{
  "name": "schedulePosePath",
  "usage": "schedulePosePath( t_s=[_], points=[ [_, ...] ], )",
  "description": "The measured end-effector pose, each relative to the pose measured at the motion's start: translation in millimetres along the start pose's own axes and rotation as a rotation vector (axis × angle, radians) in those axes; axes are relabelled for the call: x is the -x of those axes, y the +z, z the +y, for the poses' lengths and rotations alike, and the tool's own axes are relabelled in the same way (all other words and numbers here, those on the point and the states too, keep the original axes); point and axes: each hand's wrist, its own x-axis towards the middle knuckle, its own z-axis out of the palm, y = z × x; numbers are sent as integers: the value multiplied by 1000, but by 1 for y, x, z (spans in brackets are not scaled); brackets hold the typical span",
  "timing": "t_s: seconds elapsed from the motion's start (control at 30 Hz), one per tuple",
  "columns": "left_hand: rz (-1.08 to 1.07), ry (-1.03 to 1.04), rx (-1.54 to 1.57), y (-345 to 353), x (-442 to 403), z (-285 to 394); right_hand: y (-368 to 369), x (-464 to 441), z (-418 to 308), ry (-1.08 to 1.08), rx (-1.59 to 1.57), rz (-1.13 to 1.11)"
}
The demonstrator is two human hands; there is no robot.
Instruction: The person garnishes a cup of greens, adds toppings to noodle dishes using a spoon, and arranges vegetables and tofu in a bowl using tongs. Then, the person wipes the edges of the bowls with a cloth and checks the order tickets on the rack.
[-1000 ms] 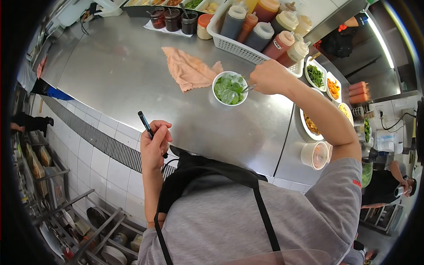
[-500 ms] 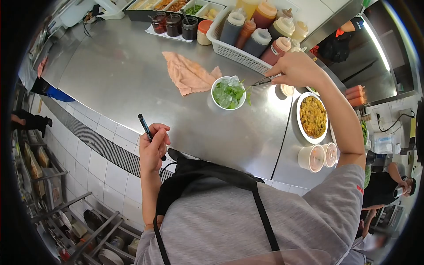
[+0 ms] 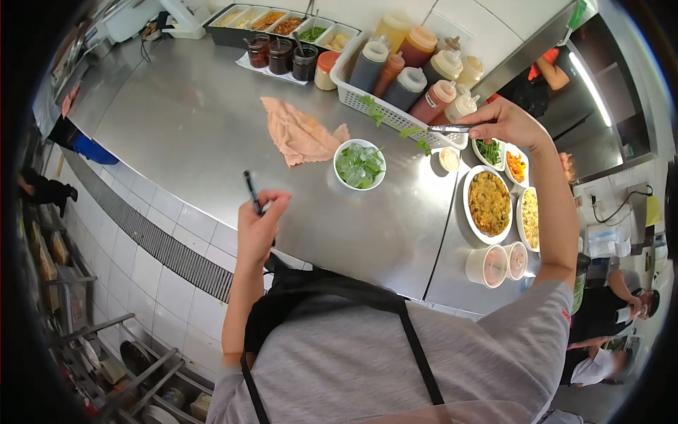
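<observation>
My right hand point(image 3: 510, 126) grips metal tweezers point(image 3: 449, 128) over the right part of the steel counter. From their tips a green leafy sprig point(image 3: 415, 133) hangs in front of the bottle basket. To the left stands a white cup point(image 3: 337, 173), with clear ice point(image 3: 359, 169) and green leaves point(image 3: 348, 161) inside. My left hand point(image 3: 260, 230) is closed around a black pen point(image 3: 250, 185) near the counter's front edge. A crumpled peach cloth point(image 3: 300, 134) lies beside the cup.
A white basket point(image 3: 392, 113) of squeeze bottles stands at the back, left of it dark jars point(image 3: 280, 58) and a topping tray point(image 3: 265, 44). A small tub point(image 3: 448, 161), a plate of yellow food point(image 3: 489, 205) and lidded cups point(image 3: 487, 267) sit at right. Other people are at far right.
My right hand has moved up and away from the cup, with the sprig now lifted clear in the tweezers. My left hand has shifted slightly right and up, still with the pen.
</observation>
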Motion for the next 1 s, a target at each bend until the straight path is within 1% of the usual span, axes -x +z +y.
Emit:
schedulePosePath(
  t_s=[0.07,0.13,0.17,0.23,0.3,0.33,0.4,0.43,0.5,0.53,0.6,0.63,0.7,0.73,0.83,0.87,0.93,1.0],
  points=[
    [12,228,-241,20,-17,11,5,-4,2,-10,-16,-6],
    [24,510,-390,42,-37,24,10,-10,4,8,-32,-3],
    [-5,519,-369,53,-45,29,14,-12,1,-1,-25,-11],
    [-32,534,-348,69,-63,32,20,-13,-5,58,-108,-7],
    [-165,402,-295,80,-79,27,22,-16,-2,60,-98,-5],
    [-160,410,-294,84,-80,28,23,-16,-2,72,-146,-8],
    [-259,267,-276,91,-80,33,24,-19,5,72,-217,-24],
    [-253,273,-273,93,-83,30,23,-19,9,67,-210,-26],
    [-266,263,-112,94,-89,22,22,-19,12,34,-287,-15],
    [-261,263,-109,92,-90,21,22,-18,14,-1,-337,-7],
    [-165,22,75,88,-89,22,20,-14,11,-30,-359,-9],
    [-164,20,77,83,-90,22,19,-13,11,-60,-383,-7],
    [-231,-83,74,73,-90,21,19,-12,14,-82,-399,-17],
    [-229,-85,77,73,-89,21,18,-13,15,-109,-414,-26],
    [-238,-92,76,70,-86,18,17,-12,18,-100,-446,-42],
    [-208,-79,67,68,-86,16,18,-12,18,-94,-451,-45],
    [-187,-83,53,64,-87,10,18,-10,18,-55,-353,-6],
    [-125,-65,43,61,-87,7,20,-7,20,-18,-341,6]
  ],
)
